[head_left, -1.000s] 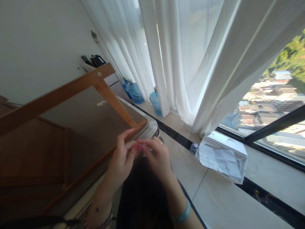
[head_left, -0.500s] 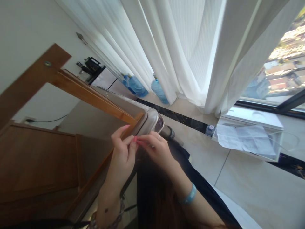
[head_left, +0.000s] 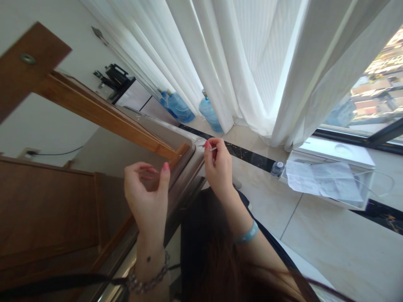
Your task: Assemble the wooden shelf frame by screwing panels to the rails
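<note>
My right hand (head_left: 218, 167) is closed in a pinch in the middle of the view, beside the rounded corner of a pale cabinet-like body (head_left: 197, 147). Between its thumb and fingers is a thin, pale stick-like thing (head_left: 213, 149) with a fine tip poking out to the left; its exact kind is too small to tell. My left hand (head_left: 147, 191) is raised at the left, thumb and curved fingers apart, with nothing visible in it. It is in front of the wooden frame (head_left: 110, 121), and I see no contact between them.
A wooden panel (head_left: 47, 205) fills the lower left. Blue water jugs (head_left: 210, 113) stand by white curtains (head_left: 252, 54). On the tiled floor (head_left: 330, 247) at the right are a small bottle (head_left: 277, 168) and a white box (head_left: 367, 201) with a paper sheet (head_left: 324, 180) on it.
My hands were together at the fingertips and are now apart. The left has opened and moved left; the right has moved up and right, with the thin stick now visible.
</note>
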Demonstrator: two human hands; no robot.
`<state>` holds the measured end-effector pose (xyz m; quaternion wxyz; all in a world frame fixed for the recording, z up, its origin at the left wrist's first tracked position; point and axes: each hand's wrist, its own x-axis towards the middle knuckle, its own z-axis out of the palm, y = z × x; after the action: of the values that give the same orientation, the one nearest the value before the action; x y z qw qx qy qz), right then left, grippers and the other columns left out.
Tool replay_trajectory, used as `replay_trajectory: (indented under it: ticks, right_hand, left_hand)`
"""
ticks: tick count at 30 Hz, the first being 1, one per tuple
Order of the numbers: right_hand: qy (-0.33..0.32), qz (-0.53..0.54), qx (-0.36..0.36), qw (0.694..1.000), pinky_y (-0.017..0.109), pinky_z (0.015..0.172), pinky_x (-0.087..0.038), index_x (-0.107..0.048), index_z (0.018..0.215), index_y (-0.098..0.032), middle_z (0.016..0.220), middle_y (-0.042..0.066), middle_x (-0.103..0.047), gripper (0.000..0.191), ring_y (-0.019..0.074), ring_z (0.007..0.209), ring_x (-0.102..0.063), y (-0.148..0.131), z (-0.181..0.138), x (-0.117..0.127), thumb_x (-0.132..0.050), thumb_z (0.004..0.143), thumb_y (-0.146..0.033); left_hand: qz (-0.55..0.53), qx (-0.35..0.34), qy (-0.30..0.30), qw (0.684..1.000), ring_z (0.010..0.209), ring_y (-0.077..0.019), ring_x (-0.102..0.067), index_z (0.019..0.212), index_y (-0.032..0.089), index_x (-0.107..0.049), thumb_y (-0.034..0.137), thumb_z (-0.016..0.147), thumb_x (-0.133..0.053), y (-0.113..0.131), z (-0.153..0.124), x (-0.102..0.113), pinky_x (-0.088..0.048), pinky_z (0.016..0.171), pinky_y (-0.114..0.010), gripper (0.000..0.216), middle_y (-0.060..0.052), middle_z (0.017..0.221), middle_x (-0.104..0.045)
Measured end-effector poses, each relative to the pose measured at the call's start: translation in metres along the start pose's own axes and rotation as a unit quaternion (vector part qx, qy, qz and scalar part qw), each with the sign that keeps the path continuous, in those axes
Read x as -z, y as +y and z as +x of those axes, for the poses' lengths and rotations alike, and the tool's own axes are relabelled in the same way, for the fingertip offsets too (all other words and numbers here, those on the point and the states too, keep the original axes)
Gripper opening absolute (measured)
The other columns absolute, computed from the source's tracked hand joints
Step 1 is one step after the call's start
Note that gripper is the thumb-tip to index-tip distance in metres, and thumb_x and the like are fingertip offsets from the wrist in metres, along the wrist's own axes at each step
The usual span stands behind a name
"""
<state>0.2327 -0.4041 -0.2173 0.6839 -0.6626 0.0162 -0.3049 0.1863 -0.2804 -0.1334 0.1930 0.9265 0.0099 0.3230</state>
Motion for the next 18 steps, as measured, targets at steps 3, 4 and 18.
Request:
replay_trajectory:
  ticks: [3, 4, 18]
  right_hand:
    - [0.030, -0.006, -0.009, 1.000, 0.029, 0.071, -0.040, -0.046, 0.094, -0.019, 0.081, 0.003, -0.054, 0.014, 0.0154, 0.073, -0.052, 0.004, 0.019, -0.016, -0.036, 0.099, -0.027]
    - [0.030, -0.004, -0.003, 1.000, 0.030, 0.073, -0.040, -0.045, 0.094, -0.020, 0.083, 0.004, -0.054, 0.013, 0.0161, 0.075, -0.052, 0.005, 0.022, -0.022, -0.034, 0.099, -0.025]
    - [-0.078, 0.018, 0.024, 0.997, 0.030, 0.077, -0.045, -0.040, 0.099, -0.021, 0.082, 0.004, -0.056, 0.011, 0.0179, 0.085, -0.060, -0.001, 0.013, -0.030, -0.029, 0.098, -0.020]
  left_hand:
    - [0.121, -0.010, -0.042, 0.992, 0.095, -0.0251, -0.057, 0.096, 0.022, -0.058, 0.054, 0.082, -0.064, -0.002, 0.013, -0.005, -0.040, 0.089, -0.040, 0.036, -0.005, 0.098, -0.062]
    - [0.143, -0.009, -0.053, 0.988, 0.097, -0.0273, -0.057, 0.096, 0.022, -0.060, 0.056, 0.083, -0.062, -0.003, 0.016, -0.008, -0.039, 0.090, -0.042, 0.036, -0.006, 0.099, -0.063]
    - [0.153, -0.067, -0.074, 0.983, 0.079, -0.0219, -0.057, 0.077, 0.017, -0.069, 0.039, 0.096, -0.045, -0.012, 0.020, -0.022, -0.037, 0.072, -0.033, 0.037, -0.008, 0.081, -0.069]
